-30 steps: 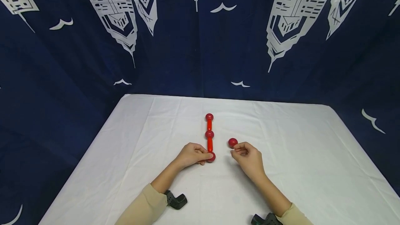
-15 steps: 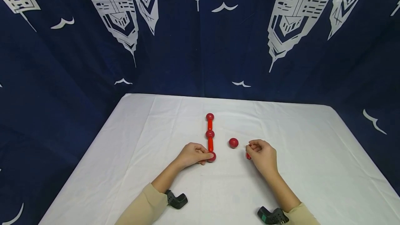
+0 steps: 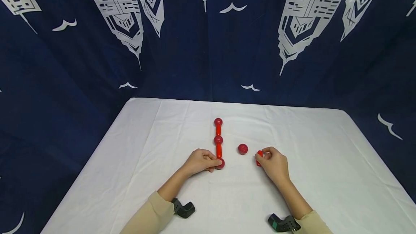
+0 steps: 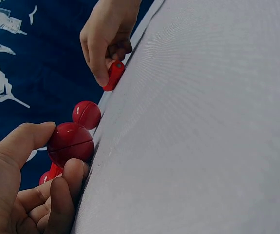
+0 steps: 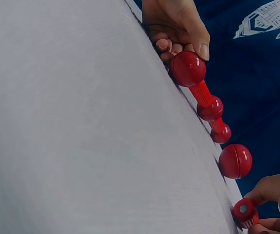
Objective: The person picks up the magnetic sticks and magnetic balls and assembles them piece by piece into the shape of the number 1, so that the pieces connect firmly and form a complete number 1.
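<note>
On the table a chain of red balls joined by red rods (image 3: 219, 150) runs away from the person. The left hand (image 3: 201, 161) pinches the chain's nearest ball (image 4: 71, 144) between thumb and fingers. A loose red ball (image 3: 242, 149) lies to the right of the chain, touched by neither hand. Farther right, the right hand (image 3: 274, 163) pinches a short red rod (image 3: 259, 158) between thumb and fingers. A small grey disc shows on the end of this rod (image 5: 244, 208) in the right wrist view.
A white cloth (image 3: 325, 161) covers the table. Behind it hangs a dark blue curtain (image 3: 182, 60) with white building and bird prints. Dark camera mounts (image 3: 184, 208) sit at both wrists.
The right hand has moved right, away from the loose ball, and has taken hold of the red rod. More of that rod now shows. The left hand stays on the chain's nearest ball.
</note>
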### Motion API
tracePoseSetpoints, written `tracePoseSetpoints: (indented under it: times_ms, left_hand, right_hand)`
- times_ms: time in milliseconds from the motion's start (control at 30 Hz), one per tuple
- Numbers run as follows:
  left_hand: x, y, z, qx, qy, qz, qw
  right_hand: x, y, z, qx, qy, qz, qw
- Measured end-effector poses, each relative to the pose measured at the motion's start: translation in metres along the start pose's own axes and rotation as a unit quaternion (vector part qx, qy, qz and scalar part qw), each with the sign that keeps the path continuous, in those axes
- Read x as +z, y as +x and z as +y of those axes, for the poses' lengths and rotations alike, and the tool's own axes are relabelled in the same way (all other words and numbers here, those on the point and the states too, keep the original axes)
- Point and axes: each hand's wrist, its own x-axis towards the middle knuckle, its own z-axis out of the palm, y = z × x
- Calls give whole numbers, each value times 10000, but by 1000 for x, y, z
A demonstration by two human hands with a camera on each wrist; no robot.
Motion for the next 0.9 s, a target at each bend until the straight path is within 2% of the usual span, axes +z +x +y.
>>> tracePoseSetpoints:
  times_ms: [333,533,733,900]
  left_hand:
    - [-1,-1,1,29,-33,-15,10000]
    - [0,0,2,-24,-27,0,10000]
    - [0,1,3,-41,14,-8,10000]
    - [-1,-1,2,-35,-26,-20,10000]
  right_hand:
    - [4,3,1,60,-253,-247,9994]
    - [4,5,1,1,-257,-241,9994]
    - [3,3,-3,106,-48,-384,9992]
    - [3,-1,-10,266,327,-686,9968]
